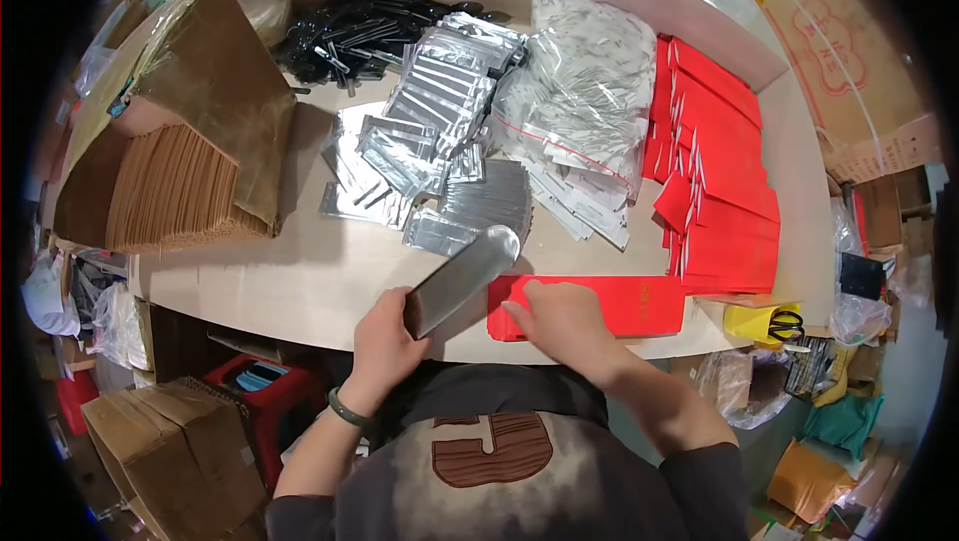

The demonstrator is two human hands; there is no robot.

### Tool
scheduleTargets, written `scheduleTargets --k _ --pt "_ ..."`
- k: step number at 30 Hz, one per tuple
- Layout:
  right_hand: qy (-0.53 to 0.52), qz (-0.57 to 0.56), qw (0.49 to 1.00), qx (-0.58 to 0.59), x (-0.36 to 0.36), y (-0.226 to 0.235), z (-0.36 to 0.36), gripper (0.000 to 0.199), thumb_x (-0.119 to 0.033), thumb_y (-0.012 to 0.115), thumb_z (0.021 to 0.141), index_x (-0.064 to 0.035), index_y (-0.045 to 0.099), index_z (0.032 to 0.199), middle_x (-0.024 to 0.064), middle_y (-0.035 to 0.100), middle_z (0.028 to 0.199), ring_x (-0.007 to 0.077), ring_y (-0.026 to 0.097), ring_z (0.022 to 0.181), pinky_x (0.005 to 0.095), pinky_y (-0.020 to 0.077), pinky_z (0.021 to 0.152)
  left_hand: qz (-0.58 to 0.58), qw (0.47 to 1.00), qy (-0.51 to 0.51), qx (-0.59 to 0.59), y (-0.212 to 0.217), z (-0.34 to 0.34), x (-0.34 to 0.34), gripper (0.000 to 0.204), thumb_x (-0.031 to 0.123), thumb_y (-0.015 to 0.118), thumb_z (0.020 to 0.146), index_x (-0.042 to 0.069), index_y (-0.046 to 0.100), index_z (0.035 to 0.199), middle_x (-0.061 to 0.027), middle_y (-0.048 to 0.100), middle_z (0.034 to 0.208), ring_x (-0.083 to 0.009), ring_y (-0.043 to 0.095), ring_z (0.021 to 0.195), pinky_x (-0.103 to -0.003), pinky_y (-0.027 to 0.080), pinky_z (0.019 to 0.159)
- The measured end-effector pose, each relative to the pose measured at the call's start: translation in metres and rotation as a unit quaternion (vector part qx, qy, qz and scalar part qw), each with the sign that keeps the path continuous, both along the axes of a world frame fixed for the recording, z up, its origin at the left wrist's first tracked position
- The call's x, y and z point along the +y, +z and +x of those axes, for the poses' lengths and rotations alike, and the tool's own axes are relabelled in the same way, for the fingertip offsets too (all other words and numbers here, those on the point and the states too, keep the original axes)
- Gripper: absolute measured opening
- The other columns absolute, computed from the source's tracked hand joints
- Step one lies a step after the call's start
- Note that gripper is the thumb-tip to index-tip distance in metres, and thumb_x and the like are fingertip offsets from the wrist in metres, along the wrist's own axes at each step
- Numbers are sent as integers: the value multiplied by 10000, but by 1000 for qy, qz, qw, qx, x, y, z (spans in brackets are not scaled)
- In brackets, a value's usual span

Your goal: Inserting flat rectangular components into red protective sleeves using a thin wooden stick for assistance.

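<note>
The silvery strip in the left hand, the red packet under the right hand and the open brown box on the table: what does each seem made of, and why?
Silvery strip: perhaps foil or metallised plastic; glossy, with bright glare at its tip.
Red packet: probably smooth paper or thin card; flat, straight-edged.
Open brown box: likely cardboard; matt, with stiff panels.

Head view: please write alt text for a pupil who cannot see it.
A person's left hand holds a long, shiny silver item while the right hand touches a flat, rectangular red packet on a pale table. Behind lie shiny silver packets, a clear plastic bag of white items and overlapping red packets; left stands an open brown cardboard box.
</note>
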State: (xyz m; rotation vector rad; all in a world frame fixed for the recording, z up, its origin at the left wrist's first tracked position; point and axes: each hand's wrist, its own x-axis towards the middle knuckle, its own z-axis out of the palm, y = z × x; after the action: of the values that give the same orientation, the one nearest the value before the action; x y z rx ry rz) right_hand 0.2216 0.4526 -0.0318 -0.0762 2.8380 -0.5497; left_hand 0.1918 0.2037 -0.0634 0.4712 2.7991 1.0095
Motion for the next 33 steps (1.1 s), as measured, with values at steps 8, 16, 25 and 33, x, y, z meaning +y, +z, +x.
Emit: scheduleTargets --k 8,16,25,33 --pt "29 -138 990 18 -38 -27 -3 208 -252 606 815 -52 643 772 170 643 683 368 650 669 474 524 636 -96 977 -174 -80 22 4 -25 625 135 785 673 115 542 1249 -110 606 968 -318 624 902 -414 517 749" --pt "-73 192 961 185 114 -59 -61 88 -131 635 754 -58 664 791 157 646 921 367 622 822 489 501 699 48 996 -62 40 29 -42 -54 600 178 806 751 72 561 1288 -177 558 1286 -365 561 1154 -418 457 996" --pt "-109 -261 956 82 -11 -10 -117 159 -180 621 854 -61 714 904 180 683 934 351 648 895 446 509 804 -111 919 260 275 93 -142 -172 179 116 676 834 25 688 988 -165 658 911 -331 652 810 -409 528 725" --pt "165 97 921 340 -110 -90 -173 198 -117 582 808 -39 693 952 216 581 1081 423 595 926 473 492 801 -251 940 207 106 48 -181 -174 155 93 614 758 35 731 842 -198 698 884 -368 679 853 -451 555 748"
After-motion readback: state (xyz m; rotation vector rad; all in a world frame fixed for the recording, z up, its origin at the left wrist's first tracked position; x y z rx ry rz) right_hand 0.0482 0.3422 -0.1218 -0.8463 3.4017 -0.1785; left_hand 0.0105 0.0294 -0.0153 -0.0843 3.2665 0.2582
